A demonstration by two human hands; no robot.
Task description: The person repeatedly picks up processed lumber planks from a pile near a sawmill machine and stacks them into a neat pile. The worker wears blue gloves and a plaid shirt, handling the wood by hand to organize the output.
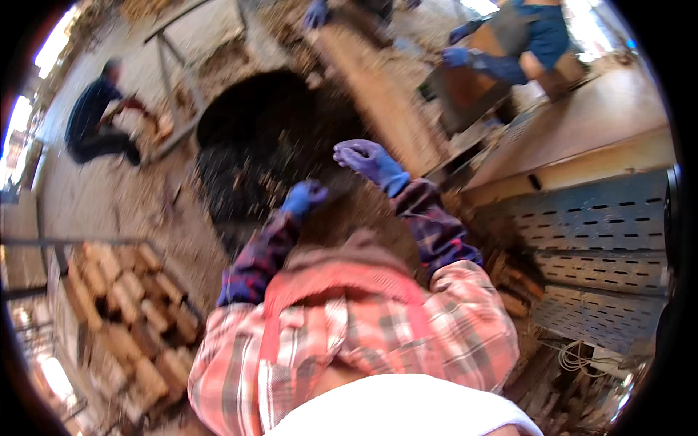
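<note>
My left hand (305, 198), in a blue glove, hangs over the near edge of a dark, loose heap (251, 171). Its fingers look bent, but blur hides how far. Farther forward and to the right, my right hand (369, 161) wears a purple-blue glove. Its fingers reach out leftward, slightly curved, and I see nothing held in them. Pale specks streak across the dark heap. Just beyond my right hand lies a long wooden plank (385, 94), blurred.
A stack of wooden pieces (127, 305) stands at left. At right are a brown-topped bench (582, 131), slotted metal panels (589, 225) and coiled wire (579, 357). A person (94, 112) crouches far left near a metal frame (171, 62). Co-workers' gloved hands (456, 57) are ahead.
</note>
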